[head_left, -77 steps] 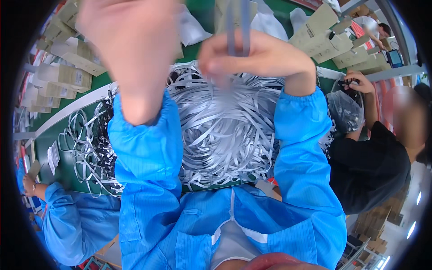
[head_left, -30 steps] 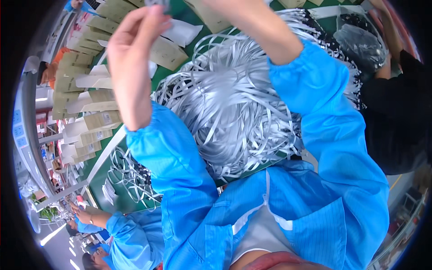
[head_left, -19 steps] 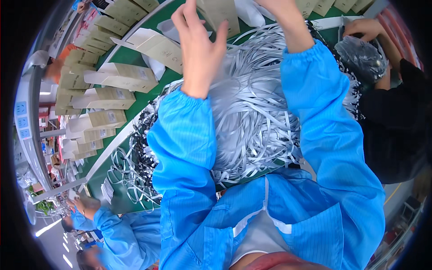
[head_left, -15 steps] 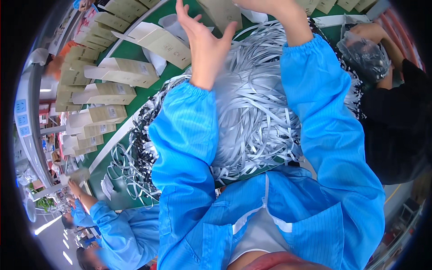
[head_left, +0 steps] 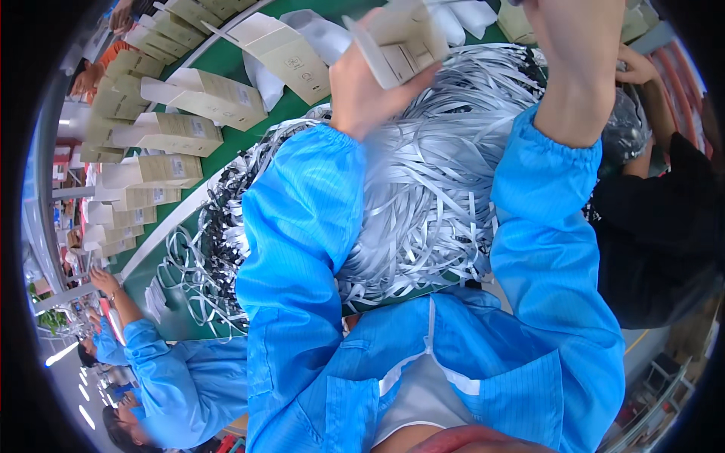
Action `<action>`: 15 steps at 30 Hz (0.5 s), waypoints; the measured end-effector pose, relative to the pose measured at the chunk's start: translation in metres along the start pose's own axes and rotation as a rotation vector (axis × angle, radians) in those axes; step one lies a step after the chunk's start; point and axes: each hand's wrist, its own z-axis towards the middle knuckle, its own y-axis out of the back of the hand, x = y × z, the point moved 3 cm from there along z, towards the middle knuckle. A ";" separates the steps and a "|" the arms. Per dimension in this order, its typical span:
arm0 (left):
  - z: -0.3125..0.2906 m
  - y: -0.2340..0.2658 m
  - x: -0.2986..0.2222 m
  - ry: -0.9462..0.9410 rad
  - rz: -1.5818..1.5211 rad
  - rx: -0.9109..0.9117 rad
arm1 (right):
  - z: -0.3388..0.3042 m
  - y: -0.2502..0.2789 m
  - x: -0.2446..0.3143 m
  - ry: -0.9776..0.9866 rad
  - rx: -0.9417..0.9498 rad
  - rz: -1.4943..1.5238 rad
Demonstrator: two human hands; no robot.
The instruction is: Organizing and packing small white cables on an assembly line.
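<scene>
My left hand grips a small beige carton with its top flap up, over the far side of the pile. Through the carton's opening, inner card edges show. At the top edge of the picture is my right hand, smeared by motion, its fingers cut off or hidden. It is above the far right of a big heap of flat silvery-white straps. Dark fittings cluster at the heap's left end. Just left of my left hand stands another open carton.
A row of open beige cartons curves along the left of the green table. White bags lie between cartons. At right, a person in black reaches beside a clear plastic bag; at lower left works a person in blue.
My left hand, open before, now has the carton in its grip, tilted toward me. My right hand has moved right, away from the carton. The neighbour's hand has shifted off the plastic bag.
</scene>
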 end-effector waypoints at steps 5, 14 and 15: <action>0.001 -0.004 -0.006 -0.067 -0.103 -0.024 | 0.011 -0.032 -0.014 -0.008 0.159 0.285; 0.002 0.015 -0.010 0.074 -0.089 -0.053 | -0.016 -0.019 -0.048 -0.084 0.396 -0.384; 0.004 0.011 -0.012 0.068 -0.106 -0.048 | -0.016 -0.007 -0.046 -0.102 0.389 -0.430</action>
